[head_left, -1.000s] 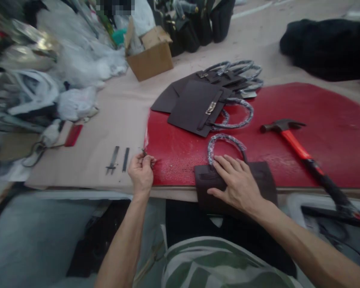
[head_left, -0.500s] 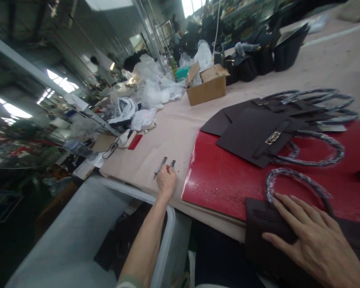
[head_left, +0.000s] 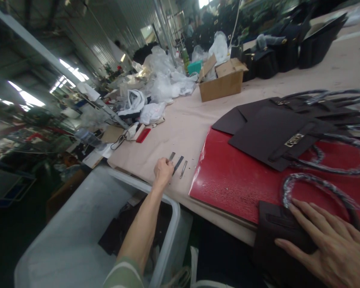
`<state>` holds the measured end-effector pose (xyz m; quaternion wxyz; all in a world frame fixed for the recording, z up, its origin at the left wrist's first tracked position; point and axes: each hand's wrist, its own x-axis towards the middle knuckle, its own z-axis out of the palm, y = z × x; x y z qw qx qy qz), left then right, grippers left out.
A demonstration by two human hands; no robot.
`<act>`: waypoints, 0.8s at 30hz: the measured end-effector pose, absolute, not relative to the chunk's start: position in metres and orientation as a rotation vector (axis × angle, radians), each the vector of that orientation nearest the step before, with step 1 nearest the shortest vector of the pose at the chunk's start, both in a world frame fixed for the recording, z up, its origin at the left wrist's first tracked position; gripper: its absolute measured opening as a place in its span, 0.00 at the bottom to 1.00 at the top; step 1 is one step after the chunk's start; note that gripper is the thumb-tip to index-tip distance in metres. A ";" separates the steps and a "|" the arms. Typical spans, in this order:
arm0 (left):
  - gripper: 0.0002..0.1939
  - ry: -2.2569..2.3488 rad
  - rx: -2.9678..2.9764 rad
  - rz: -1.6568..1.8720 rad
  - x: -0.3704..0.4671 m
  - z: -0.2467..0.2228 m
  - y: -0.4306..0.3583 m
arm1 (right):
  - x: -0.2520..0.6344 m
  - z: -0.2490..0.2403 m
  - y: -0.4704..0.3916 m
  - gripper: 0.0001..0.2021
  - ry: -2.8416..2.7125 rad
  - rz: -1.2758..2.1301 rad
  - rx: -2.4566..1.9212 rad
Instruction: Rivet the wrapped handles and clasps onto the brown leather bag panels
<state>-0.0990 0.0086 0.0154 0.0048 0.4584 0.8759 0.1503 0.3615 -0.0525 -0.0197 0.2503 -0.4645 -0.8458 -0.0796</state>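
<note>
My left hand (head_left: 164,171) is closed in a pinch over the beige tabletop, at the lower end of a thin grey metal strip (head_left: 172,156). Just right of its fingers lie a dark flat blade (head_left: 178,164) and a slim pen-like metal tool (head_left: 183,169). My right hand (head_left: 330,236) rests flat with fingers spread on a dark brown leather bag panel (head_left: 276,230). That panel hangs over the table's front edge. Its curved handle (head_left: 306,179), wrapped in clear plastic, arches beyond my fingertips.
A red board (head_left: 225,176) carries several brown bag panels (head_left: 267,134) with wrapped handles. Below the table's front edge stands a grey bin (head_left: 69,224) with dark pieces inside. Farther back are a cardboard box (head_left: 222,88), plastic bags (head_left: 162,80) and black bags (head_left: 318,48).
My left hand has shifted left across the tools, leaving the pen-like tool uncovered on the table. The view has turned slightly left. My right hand stays on the bag panel.
</note>
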 end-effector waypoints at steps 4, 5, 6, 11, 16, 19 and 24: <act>0.12 2.661 1.359 0.341 -0.121 0.034 0.022 | 0.361 -0.015 -0.053 0.43 -2.350 -0.228 -1.275; 0.12 2.628 1.331 0.301 -0.123 0.038 0.025 | 0.361 -0.012 -0.055 0.42 -2.368 -0.220 -1.290; 0.11 2.596 1.307 0.262 -0.123 0.041 0.026 | 0.361 -0.009 -0.057 0.41 -2.386 -0.204 -1.313; 0.15 2.424 1.270 0.077 -0.133 0.033 0.036 | 0.361 0.001 -0.067 0.38 -2.451 0.040 -1.497; 0.15 2.239 0.937 0.756 -0.138 0.027 0.025 | 0.358 0.005 -0.070 0.41 -2.416 0.141 -1.583; 0.16 1.872 0.877 1.195 -0.112 0.039 0.004 | 0.357 0.007 -0.071 0.41 -2.405 0.167 -1.578; 0.19 1.214 0.818 1.462 -0.005 0.044 -0.029 | 0.358 0.008 -0.071 0.43 -2.413 0.203 -1.566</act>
